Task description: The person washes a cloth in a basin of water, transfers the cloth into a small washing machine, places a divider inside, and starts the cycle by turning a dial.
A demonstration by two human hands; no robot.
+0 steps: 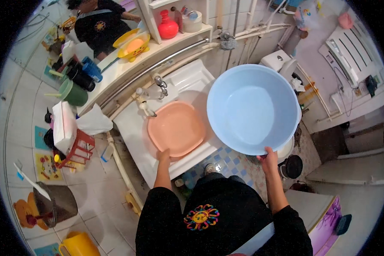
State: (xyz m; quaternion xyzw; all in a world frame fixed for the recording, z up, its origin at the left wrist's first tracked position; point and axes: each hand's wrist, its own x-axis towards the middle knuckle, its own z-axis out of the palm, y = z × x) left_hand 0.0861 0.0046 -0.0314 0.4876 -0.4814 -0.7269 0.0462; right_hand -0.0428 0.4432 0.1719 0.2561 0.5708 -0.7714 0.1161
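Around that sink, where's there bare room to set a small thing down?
The white ceramic sink shows two bare patches: left of the peach plastic basin, and between the silver metal faucet and the round light-blue plastic tub. The white wall ledge is crowded around the green plastic cup and blue cylindrical container.

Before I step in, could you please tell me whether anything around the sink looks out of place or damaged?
No spill shows around the sink, and the peach basin and blue basin look intact. Only a loose white tissue, hanging from its pack at the left, looks slightly untidy.
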